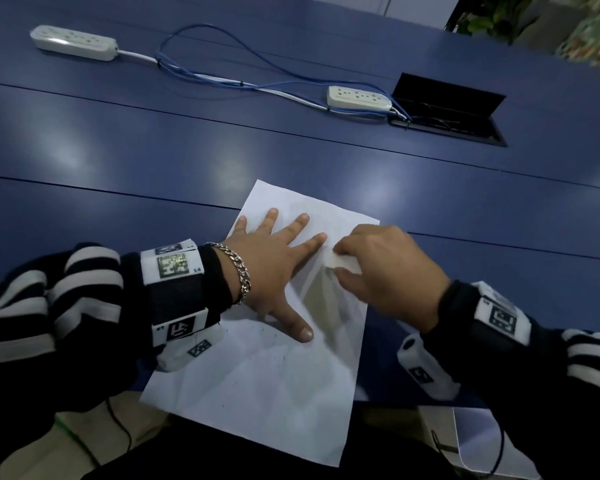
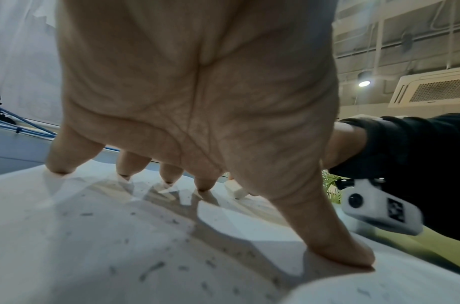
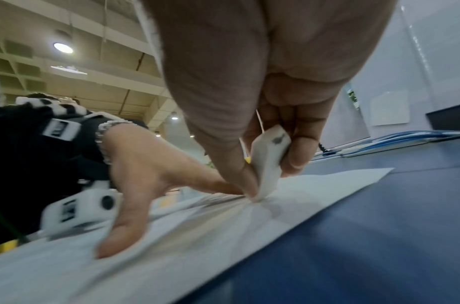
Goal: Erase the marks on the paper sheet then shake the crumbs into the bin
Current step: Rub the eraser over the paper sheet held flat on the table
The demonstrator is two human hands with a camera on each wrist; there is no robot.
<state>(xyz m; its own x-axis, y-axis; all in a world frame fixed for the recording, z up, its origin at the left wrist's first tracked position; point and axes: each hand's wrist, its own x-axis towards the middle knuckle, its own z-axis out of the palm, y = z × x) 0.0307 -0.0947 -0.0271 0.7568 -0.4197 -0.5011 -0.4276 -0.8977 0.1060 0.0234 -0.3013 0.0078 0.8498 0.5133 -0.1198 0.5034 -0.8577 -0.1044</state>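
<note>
On the bench (image 1: 118, 150), left hand (image 1: 274, 271) is flat pinning the paper sheet (image 1: 257, 393) while right hand (image 1: 388, 271) is pinching the eraser (image 1: 343, 265), rubbing; crumbs (image 2: 150, 269) lying about, bin-shaking not yet done.

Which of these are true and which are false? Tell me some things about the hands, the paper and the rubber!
1. The left hand lies flat on the paper sheet. True.
2. The right hand holds a pencil. False: it pinches a white eraser.
3. Dark crumbs lie on the sheet. True.
4. The table is red. False: it is blue.
5. The eraser touches the sheet. True.
</note>
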